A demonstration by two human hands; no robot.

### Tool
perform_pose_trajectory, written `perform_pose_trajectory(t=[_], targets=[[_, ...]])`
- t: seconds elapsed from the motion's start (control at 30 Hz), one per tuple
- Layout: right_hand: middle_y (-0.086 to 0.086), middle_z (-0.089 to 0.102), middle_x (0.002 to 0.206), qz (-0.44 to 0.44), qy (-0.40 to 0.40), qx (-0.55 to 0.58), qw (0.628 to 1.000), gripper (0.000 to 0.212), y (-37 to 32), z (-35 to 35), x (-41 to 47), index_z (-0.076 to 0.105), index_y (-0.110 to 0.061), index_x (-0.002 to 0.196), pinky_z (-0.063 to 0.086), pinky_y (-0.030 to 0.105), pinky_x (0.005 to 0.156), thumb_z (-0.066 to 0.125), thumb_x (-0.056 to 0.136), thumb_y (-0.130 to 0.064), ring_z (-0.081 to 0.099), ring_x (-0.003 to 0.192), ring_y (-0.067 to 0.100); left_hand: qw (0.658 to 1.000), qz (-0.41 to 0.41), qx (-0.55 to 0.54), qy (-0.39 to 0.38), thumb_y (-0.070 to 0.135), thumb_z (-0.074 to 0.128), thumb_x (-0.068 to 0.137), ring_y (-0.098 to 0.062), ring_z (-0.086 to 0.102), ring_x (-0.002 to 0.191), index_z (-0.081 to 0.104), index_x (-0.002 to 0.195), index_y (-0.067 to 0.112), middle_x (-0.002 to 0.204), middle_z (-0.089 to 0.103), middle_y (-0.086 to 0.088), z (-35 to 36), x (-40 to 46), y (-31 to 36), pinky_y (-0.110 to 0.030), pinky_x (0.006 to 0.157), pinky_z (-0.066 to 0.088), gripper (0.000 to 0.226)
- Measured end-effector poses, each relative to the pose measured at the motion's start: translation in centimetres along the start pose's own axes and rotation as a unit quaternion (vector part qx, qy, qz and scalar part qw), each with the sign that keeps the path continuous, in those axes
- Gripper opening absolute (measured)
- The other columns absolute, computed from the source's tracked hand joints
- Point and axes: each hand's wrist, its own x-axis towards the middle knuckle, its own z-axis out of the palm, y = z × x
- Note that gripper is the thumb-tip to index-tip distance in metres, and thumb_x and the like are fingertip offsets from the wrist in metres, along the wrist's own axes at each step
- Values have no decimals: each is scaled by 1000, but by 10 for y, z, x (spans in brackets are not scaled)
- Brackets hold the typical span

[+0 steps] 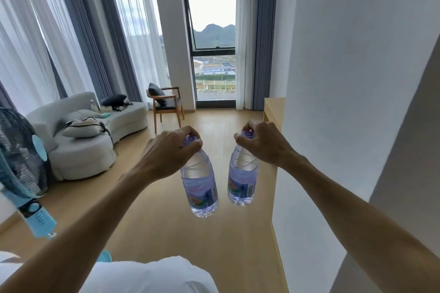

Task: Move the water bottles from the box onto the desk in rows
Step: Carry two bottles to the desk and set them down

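Two water bottles hang in mid-air above the wooden floor (pixel 166 233), one in each hand, neither set down yet. The left hand (pixel 166 152) has its fingers curled round the purple cap and neck of the left bottle (pixel 201 188); the right hand (pixel 262 143) pinches the cap of the right bottle (pixel 241 183) the same way. Both bottles dangle upright, just beside each other without touching, each looking full of clear water.

Full bottles like these are likely fairly heavy for a fingertip hold, and the thin plastic walls will probably dent if squeezed mid-body. The ribbed cap and stiff neck look like the safest grip; the smooth label band could slip.

The box is not in view. A light wooden surface (pixel 273 107), possibly the desk, shows at the far right beside the white wall (pixel 345 78). A sofa (pixel 83 145), chair (pixel 166 104) and blue fan (pixel 21 157) stand to the left.
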Motion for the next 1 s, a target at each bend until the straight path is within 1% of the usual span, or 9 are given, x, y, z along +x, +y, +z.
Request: perform_pose_trajectory(t=[0.07,0.2,0.27,0.37,0.5,0.63,0.7,0.87,1.0], targets=[[0,59,82,-4,-8,-5,1000,25,21,5,36,60,-10,99,49,20,58,63,91,-34,61,71,17,1000,-11,2,-2,50,41,89,-11,62,69,59,103,24,84,66,4,10,37,-11,-26,58,49,35],[2,61,85,12,15,7,1000,27,60,10,102,61,-7,102,44,17,55,62,93,-33,61,73,20,999,-31,-12,21,35,50,97,-13,61,70,58,100,24,82,64,4,28,103,-31,-29,61,49,13],[3,61,85,14,20,7,1000,26,79,15,131,60,-8,101,42,16,54,60,94,-33,61,71,19,999,-39,-7,22,38,48,97,-12,58,71,56,101,25,83,63,3,40,133,-44,-26,58,44,16],[3,61,84,19,28,1,999,25,106,23,170,58,-9,98,39,16,52,58,95,-34,59,69,18,998,-52,0,31,49,37,89,-10,56,71,56,101,26,83,62,4,60,174,-64,-23,56,36,32],[1,58,82,25,21,-9,999,23,143,41,224,56,-10,96,36,13,51,57,96,-33,58,69,18,998,-58,-4,27,49,38,91,-7,55,69,56,102,27,83,62,5,92,228,-98,-24,55,36,31],[1,59,81,26,0,-31,999,21,185,67,288,53,-15,91,46,23,58,58,94,-36,60,70,20,998,-49,-18,33,51,37,89,-5,54,68,57,103,26,82,62,6,124,292,-138,-24,55,37,34],[2,59,81,30,0,-37,999,23,204,79,321,56,-13,93,47,25,59,59,94,-36,61,72,21,998,-36,-26,34,51,37,89,-5,55,68,57,101,27,80,62,8,139,326,-160,-24,55,37,34],[0,58,80,47,15,-46,998,24,243,99,405,57,-10,97,35,12,52,58,95,-34,58,70,17,998,-5,-50,23,52,36,86,-10,58,70,55,97,28,81,63,6,166,425,-216,-27,56,41,33],[1,59,78,66,48,-32,996,24,274,113,466,57,-10,94,36,10,49,57,96,-33,55,65,14,997,13,-61,36,48,43,93,-15,59,74,53,99,27,86,63,4,186,501,-253,-29,59,46,24]])
